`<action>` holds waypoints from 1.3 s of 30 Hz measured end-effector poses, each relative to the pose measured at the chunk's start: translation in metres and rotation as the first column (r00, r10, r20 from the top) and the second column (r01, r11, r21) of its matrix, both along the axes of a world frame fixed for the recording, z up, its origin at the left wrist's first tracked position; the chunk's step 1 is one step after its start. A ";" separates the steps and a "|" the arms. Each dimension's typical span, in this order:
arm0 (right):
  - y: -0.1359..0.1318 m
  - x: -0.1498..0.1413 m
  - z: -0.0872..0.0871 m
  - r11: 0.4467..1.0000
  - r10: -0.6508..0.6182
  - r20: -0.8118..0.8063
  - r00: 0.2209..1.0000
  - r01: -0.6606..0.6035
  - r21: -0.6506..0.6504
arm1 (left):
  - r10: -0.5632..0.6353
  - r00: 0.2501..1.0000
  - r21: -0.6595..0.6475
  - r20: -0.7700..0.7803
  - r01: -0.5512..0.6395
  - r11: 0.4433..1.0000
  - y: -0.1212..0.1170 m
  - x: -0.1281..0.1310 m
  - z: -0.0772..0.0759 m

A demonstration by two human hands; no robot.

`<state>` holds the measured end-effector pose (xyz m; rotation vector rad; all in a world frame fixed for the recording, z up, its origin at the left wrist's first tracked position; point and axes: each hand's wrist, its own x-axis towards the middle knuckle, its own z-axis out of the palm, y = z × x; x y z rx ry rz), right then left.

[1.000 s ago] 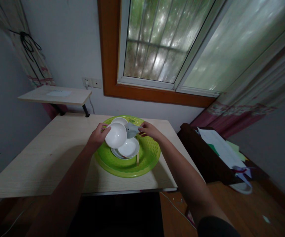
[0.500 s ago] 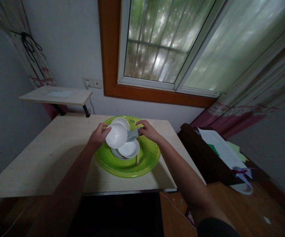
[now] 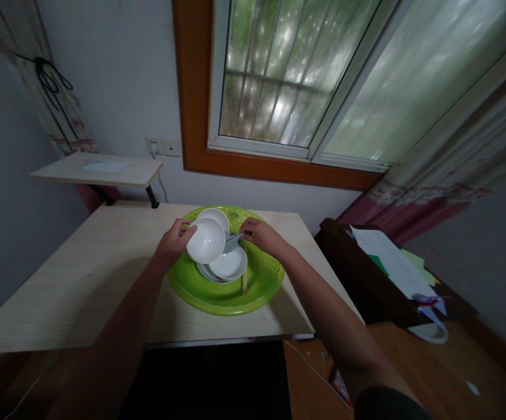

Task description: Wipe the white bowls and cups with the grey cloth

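Observation:
My left hand point(image 3: 176, 241) grips the rim of a white bowl point(image 3: 206, 240), tilted so that its inside faces me. My right hand point(image 3: 259, 234) is closed on a flat grey cloth-like piece point(image 3: 232, 240), which reaches toward the bowl's right side; whether they touch is unclear. Below both hands lies a round green basin point(image 3: 226, 304). In it, a second white bowl point(image 3: 215, 217) sits behind the held one, and stacked white plates point(image 3: 230, 264) lie in front. A pair of wooden chopsticks point(image 3: 244, 282) rests right of the plates.
The basin stands on a pale wooden table point(image 3: 117, 274). A small raised shelf point(image 3: 99, 168) is at the back left, near a wall socket point(image 3: 161, 146). Right of the table, a dark brown piece of furniture point(image 3: 344, 274) holds papers point(image 3: 384, 256). A window rises behind.
My right hand has turned and moved slightly left and down, so the grey piece shows more edge-on and less of its printed face. The left hand and bowl have barely moved.

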<state>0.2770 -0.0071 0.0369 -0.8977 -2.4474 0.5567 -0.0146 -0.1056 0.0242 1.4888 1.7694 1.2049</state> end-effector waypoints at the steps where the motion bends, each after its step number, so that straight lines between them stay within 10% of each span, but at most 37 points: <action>1: 0.000 0.000 0.003 0.998 -0.047 -0.030 0.998 0.049 0.048 | -0.002 1.000 0.000 0.002 0.002 1.000 0.000 0.000 0.000; 7: -0.001 0.007 0.018 0.943 -0.319 0.031 0.947 0.321 -0.085 | -0.006 1.000 -0.001 0.004 0.006 1.000 0.000 -0.001 0.001; 15: -0.003 0.006 0.013 0.831 -0.426 -0.253 0.868 0.265 -0.490 | -0.018 1.000 0.007 0.011 0.018 1.000 0.001 -0.002 0.000; 21: -0.019 -0.020 0.018 0.863 -0.502 -0.363 0.785 0.423 -0.278 | -0.025 0.999 -0.011 0.032 0.025 1.000 0.001 -0.001 0.004; 28: -0.059 -0.068 0.014 0.997 -0.073 -0.148 0.986 0.078 0.028 | -0.005 1.000 0.004 -0.003 0.005 1.000 -0.001 -0.002 0.001; 32: -0.071 -0.079 0.005 0.969 0.182 0.094 0.979 -0.195 0.153 | 0.025 1.000 0.017 -0.017 -0.025 1.000 -0.002 -0.001 0.002; 39: -0.072 -0.071 0.000 0.891 0.198 0.249 0.948 -0.280 0.358 | 0.036 0.999 0.009 -0.014 -0.036 0.999 -0.002 0.000 0.002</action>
